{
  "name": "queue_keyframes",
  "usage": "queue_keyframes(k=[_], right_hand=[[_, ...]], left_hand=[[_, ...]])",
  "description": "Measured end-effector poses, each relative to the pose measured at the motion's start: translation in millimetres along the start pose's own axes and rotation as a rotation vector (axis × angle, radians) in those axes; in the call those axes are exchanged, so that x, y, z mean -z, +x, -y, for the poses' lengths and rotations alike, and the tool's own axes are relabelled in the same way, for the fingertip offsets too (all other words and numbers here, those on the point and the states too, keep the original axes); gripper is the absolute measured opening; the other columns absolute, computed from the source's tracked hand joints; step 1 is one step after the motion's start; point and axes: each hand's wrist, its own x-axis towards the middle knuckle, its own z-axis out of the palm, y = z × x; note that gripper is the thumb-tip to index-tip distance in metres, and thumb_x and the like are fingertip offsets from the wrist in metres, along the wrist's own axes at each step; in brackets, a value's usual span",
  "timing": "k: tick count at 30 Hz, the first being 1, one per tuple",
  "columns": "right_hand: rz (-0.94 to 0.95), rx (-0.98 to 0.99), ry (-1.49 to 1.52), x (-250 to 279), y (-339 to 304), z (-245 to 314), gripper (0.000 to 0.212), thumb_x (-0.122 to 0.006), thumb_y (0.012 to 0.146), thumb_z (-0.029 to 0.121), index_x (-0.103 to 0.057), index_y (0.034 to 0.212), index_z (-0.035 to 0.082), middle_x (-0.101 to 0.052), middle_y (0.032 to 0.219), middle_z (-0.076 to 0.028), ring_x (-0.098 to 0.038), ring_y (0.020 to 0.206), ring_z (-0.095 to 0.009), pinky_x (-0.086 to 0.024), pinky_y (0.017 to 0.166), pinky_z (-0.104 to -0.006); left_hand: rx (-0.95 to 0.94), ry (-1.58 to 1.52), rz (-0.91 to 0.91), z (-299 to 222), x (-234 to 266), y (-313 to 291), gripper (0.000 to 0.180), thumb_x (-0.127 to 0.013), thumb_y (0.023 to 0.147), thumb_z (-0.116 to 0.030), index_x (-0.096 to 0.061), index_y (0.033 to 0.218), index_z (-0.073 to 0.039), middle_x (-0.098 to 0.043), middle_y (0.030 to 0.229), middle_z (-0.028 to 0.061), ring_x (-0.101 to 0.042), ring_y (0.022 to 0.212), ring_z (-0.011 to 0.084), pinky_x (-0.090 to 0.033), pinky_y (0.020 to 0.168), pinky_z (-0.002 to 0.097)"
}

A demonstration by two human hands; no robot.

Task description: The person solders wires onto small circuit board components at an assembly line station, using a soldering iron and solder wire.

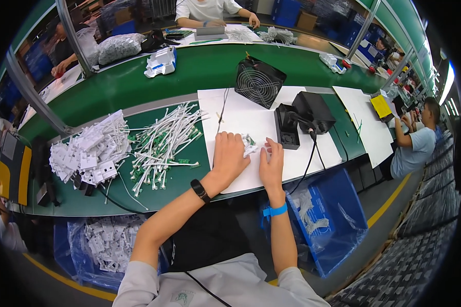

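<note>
A small white plastic housing with a green circuit board (249,145) is on the white sheet (241,112) between my hands. My left hand (231,156), with a black band on its wrist, has its fingers curled against the near-left side of this piece and appears to grip it. Just to the right, my right hand (272,159) has loosely bent fingers that stand a little apart, with nothing visible in them. A blue strap (275,210) circles that wrist. To the left lie a bundle of white cables with small green boards (166,143) and a heap of white plastic housings (95,148).
Beyond my hands stand a black fan (259,82) and a black power adapter (314,112) with a cord. Blue bins with housings (112,240) and cables (325,220) sit below the bench edge. A green conveyor (200,66) runs behind; co-workers sit across and right.
</note>
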Motion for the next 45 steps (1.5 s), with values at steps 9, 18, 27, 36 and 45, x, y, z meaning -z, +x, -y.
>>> queue_keyframes(k=[9, 18, 27, 36, 45], right_hand=[[0.000, -0.052, 0.021, 2.3, 2.6, 4.7, 0.039, -0.058, 0.100, 0.008, -0.052, 0.138, -0.003, -0.057, 0.119, -0.019, -0.057, 0.108, -0.032, -0.047, 0.097, -0.0407], [-0.182, -0.173, 0.311, 7.2, -0.6, 4.7, 0.036, -0.046, 0.109, 0.016, -0.052, 0.139, -0.001, -0.062, 0.125, -0.016, -0.059, 0.112, -0.024, -0.048, 0.094, -0.0353], [-0.126, -0.145, 0.248, 8.8, -1.4, 15.6, 0.034, -0.047, 0.109, 0.017, -0.054, 0.137, 0.000, -0.063, 0.122, -0.014, -0.061, 0.110, -0.022, -0.049, 0.093, -0.0340], [-0.085, -0.148, 0.223, 6.7, -5.0, 4.8, 0.030, -0.044, 0.110, 0.018, -0.060, 0.130, 0.001, -0.062, 0.123, -0.008, -0.059, 0.107, -0.018, -0.048, 0.090, -0.0306], [-0.064, -0.125, 0.145, -9.6, -5.5, 6.0, 0.028, -0.045, 0.109, 0.015, -0.063, 0.122, -0.001, -0.061, 0.118, -0.010, -0.059, 0.101, -0.020, -0.048, 0.086, -0.0325]], left_hand=[[0.055, -0.173, -0.006, -5.7, 6.9, 2.5, 0.079, -0.081, 0.073, -0.013, -0.046, 0.137, 0.016, -0.060, 0.111, 0.0249, -0.054, 0.108, 0.0396, -0.046, 0.098, 0.0414], [-0.159, -0.397, -0.105, -9.5, 50.2, 7.7, 0.089, -0.083, 0.074, -0.009, -0.041, 0.152, 0.006, -0.062, 0.124, 0.0198, -0.051, 0.118, 0.0385, -0.047, 0.102, 0.0437], [-0.230, -0.252, -0.349, 10.1, 120.0, 27.2, 0.083, -0.084, 0.072, -0.006, -0.049, 0.147, 0.005, -0.060, 0.131, 0.0191, -0.052, 0.122, 0.0390, -0.049, 0.101, 0.0435], [0.525, -0.111, 0.083, 239.5, 76.8, 135.9, 0.061, -0.087, 0.068, -0.039, -0.066, 0.107, 0.003, -0.072, 0.107, 0.0239, -0.066, 0.103, 0.0451, -0.054, 0.094, 0.0460], [0.685, 0.148, -0.284, 321.3, 24.9, 165.6, 0.102, -0.082, 0.081, -0.045, -0.034, 0.150, 0.013, -0.039, 0.147, 0.0401, -0.053, 0.126, 0.0448, -0.048, 0.102, 0.0515]])
